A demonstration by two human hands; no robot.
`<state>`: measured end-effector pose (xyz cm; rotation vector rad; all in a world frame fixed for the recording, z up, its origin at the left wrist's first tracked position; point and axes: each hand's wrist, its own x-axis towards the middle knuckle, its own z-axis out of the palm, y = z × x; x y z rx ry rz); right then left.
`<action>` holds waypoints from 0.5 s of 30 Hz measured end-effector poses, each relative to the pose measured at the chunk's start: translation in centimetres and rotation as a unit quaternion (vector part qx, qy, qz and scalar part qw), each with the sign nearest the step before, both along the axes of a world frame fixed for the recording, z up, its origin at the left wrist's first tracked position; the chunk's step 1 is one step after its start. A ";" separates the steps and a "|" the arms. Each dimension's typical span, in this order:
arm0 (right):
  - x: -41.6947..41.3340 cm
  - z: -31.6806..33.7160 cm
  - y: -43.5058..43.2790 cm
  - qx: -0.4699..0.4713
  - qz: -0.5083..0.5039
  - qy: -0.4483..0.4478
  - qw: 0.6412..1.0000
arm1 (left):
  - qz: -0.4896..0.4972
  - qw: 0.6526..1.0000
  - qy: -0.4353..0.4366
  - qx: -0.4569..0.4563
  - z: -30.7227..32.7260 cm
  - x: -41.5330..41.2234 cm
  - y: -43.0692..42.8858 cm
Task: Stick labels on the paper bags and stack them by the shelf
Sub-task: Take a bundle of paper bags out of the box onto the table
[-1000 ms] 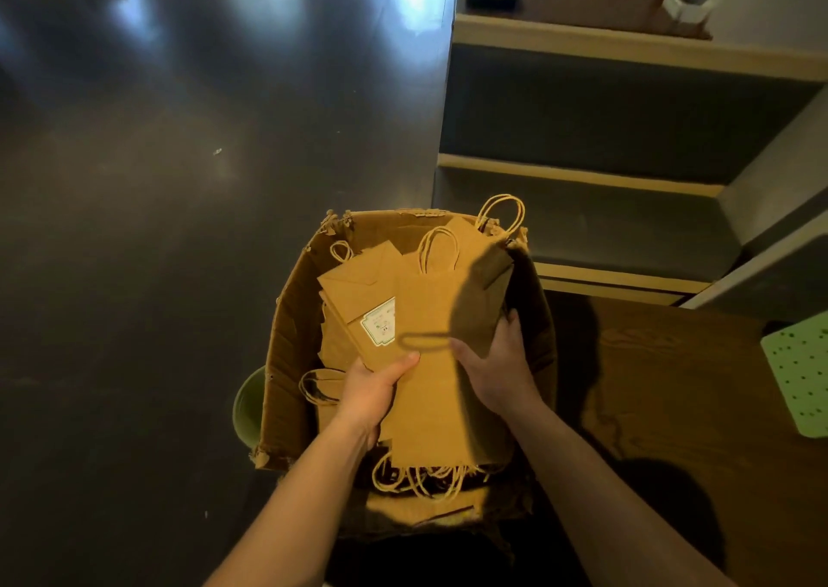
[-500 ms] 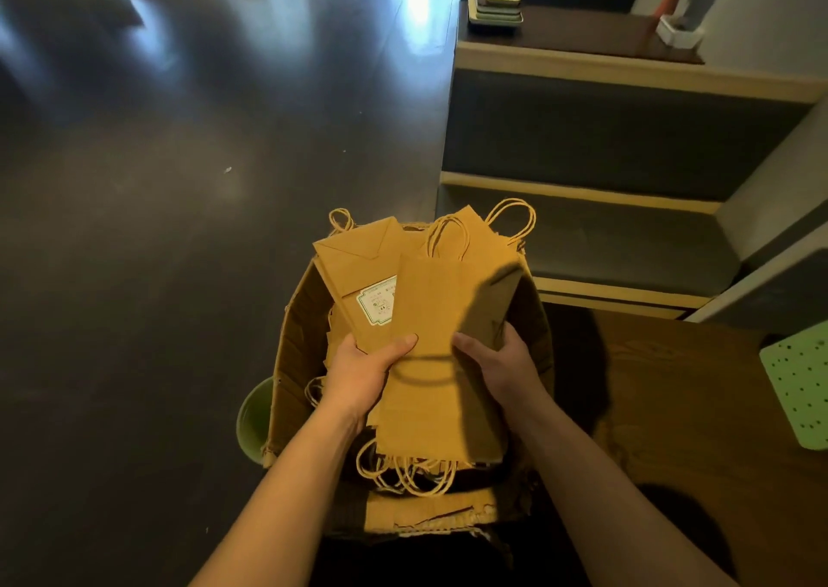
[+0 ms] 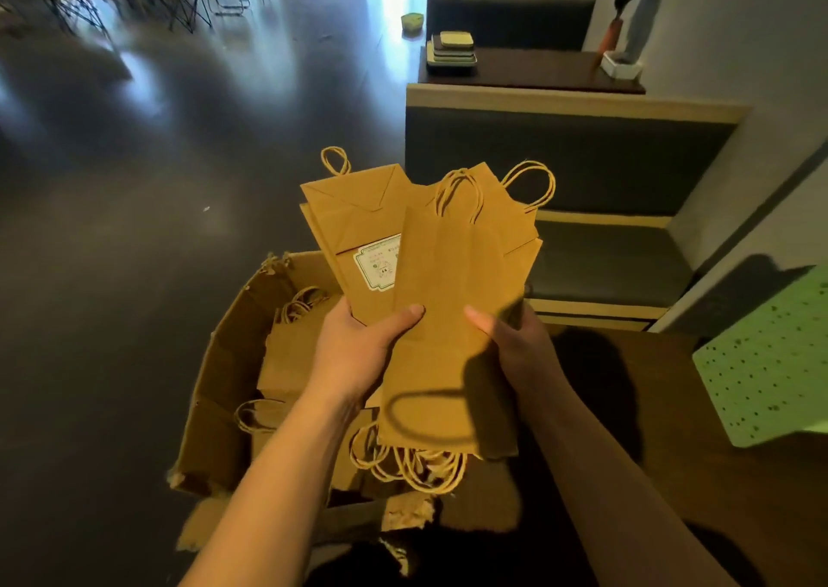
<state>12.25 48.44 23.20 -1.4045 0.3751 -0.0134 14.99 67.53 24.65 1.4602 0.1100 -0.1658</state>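
I hold a fanned bundle of flat brown paper bags [image 3: 452, 299] with twine handles above an open cardboard box [image 3: 224, 362]. My left hand [image 3: 358, 344] grips the bundle's left side with the thumb across the front. On the right side my right hand [image 3: 515, 344] grips it the same way. A bag at the back left carries a white label [image 3: 378, 264], half covered by the front bag. More bags [image 3: 286, 353] lie in the box below.
A dark bench seat [image 3: 600, 264] with a padded backrest stands just beyond the box. A wooden table [image 3: 672, 429] is at right with a green perforated sheet [image 3: 761, 376] on it. Dark glossy floor spreads to the left; chairs stand far back.
Both hands have lifted the bundle of bags up out of the box. The view has tilted up, showing more of the room.
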 end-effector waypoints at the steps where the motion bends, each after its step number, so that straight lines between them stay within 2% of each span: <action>1: -0.7 0.4 -1.7 0.003 -0.004 -0.006 1.000 | -0.004 1.000 -0.003 0.002 0.2 -0.4 -1.7; 8: -6.5 0.6 -15.8 -0.034 -0.037 0.010 0.999 | -0.047 0.999 0.003 -0.011 -1.3 -5.0 -16.1; 15: -14.0 -4.4 -27.9 -0.014 -0.105 0.088 0.990 | -0.105 0.991 0.084 0.009 -8.5 -10.6 -28.9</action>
